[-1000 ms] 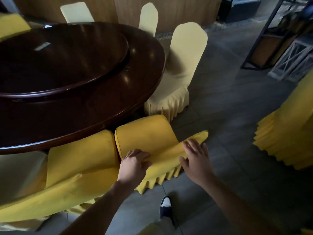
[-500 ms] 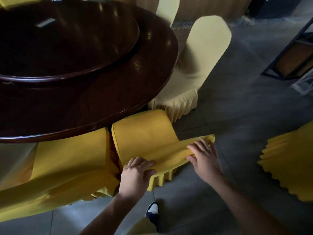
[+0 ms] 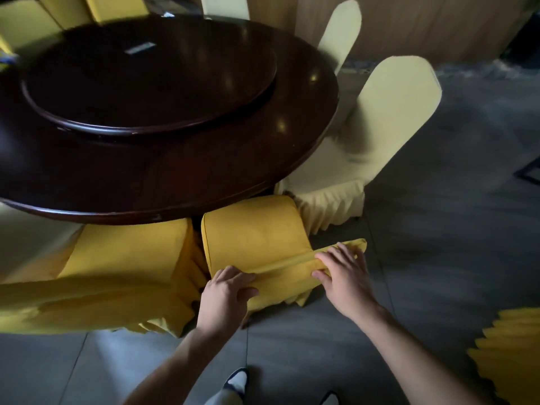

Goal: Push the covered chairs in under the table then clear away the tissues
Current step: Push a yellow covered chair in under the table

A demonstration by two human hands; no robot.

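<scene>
**Both hands on the chair back at the bench's edge**

The yellow covered chair (image 3: 257, 238) sits further in than a second ago: its seat front now lies under the rim of the round dark bench (image 3: 181, 176), where earlier a gap showed between them. The left hand (image 3: 226, 293) has slid from the middle of the chair's back edge to its left end and grips the fabric there, fingers curled over the top. The right hand (image 3: 344, 273) clamps the right end of the same edge, fingers over the top and thumb underneath.

A second yellow chair (image 3: 125, 258) stands just beside it on the left, also partly under the bench. A pale cream chair (image 3: 377, 135) stands to the right, seat tucked under (its skirt touches the floor).

No container shows. A small flat pale thing (image 3: 139, 48) lies on the turntable (image 3: 146, 74); I cannot tell what it is.
</scene>
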